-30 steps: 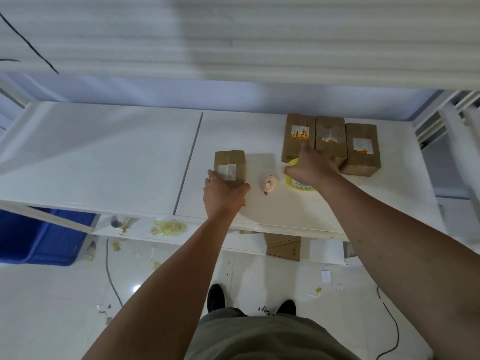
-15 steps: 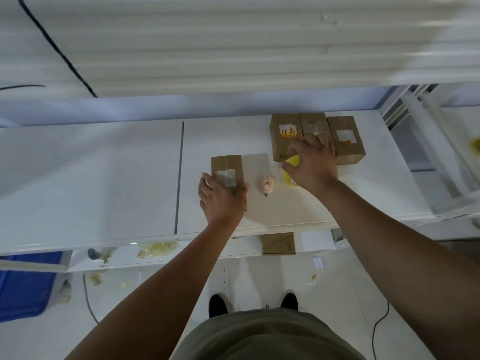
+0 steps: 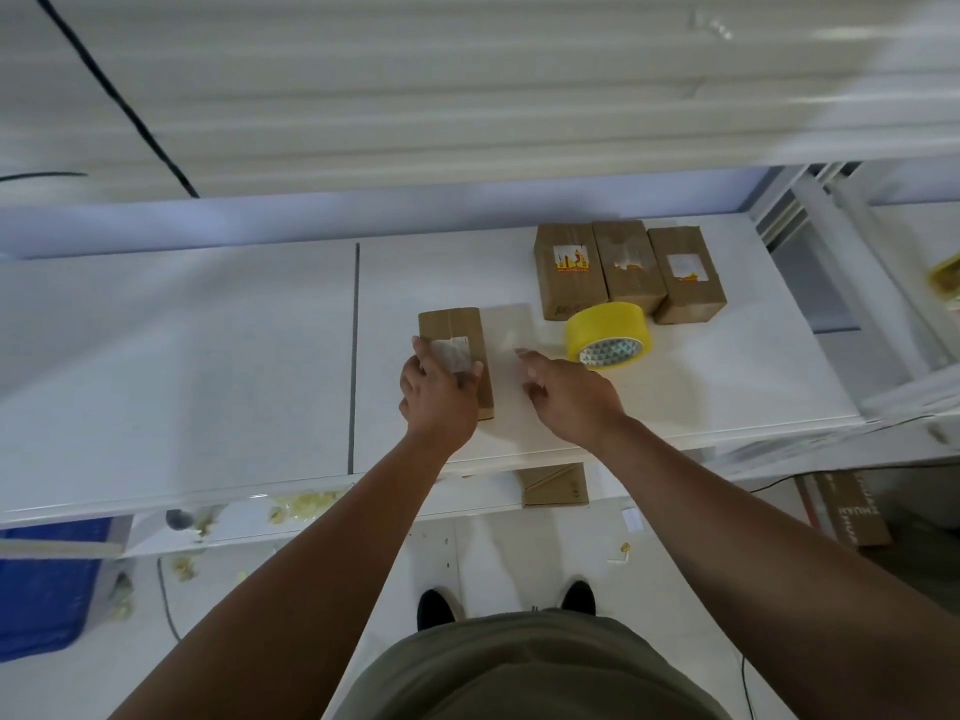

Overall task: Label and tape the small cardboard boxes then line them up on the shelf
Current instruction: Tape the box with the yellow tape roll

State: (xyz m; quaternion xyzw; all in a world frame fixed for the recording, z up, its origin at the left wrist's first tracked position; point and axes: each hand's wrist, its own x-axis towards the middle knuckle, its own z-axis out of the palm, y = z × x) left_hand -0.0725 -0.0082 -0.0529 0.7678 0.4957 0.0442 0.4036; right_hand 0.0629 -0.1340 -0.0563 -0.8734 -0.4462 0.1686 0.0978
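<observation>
From the head view, three small cardboard boxes (image 3: 628, 267) stand side by side, touching, at the back right of the white shelf (image 3: 208, 356). Each bears a label on top, so that part of the job looks finished. A fourth box (image 3: 457, 324) lies apart from them, nearer the front edge. The left hand (image 3: 439, 394) holds it, with its grip closed round the near end, fingers on one side and thumb on the other. A white label (image 3: 451, 351) sits on its top, partly under that hand. Whether the box is taped yet cannot be told. It has not yet joined the row.

The right hand (image 3: 571, 400) hovers just beside the box with its grip released, fingers loosely stretched forward and holding nothing. A yellow tape roll (image 3: 608, 332) lies between that hand and the row, touching the front of the boxes, so it would likely need shifting before the fourth box slides in.

Below the shelf are a flat piece of cardboard (image 3: 553, 485), a blue bin (image 3: 47, 579), scraps on the floor, and a printed carton (image 3: 852, 511) at right.
</observation>
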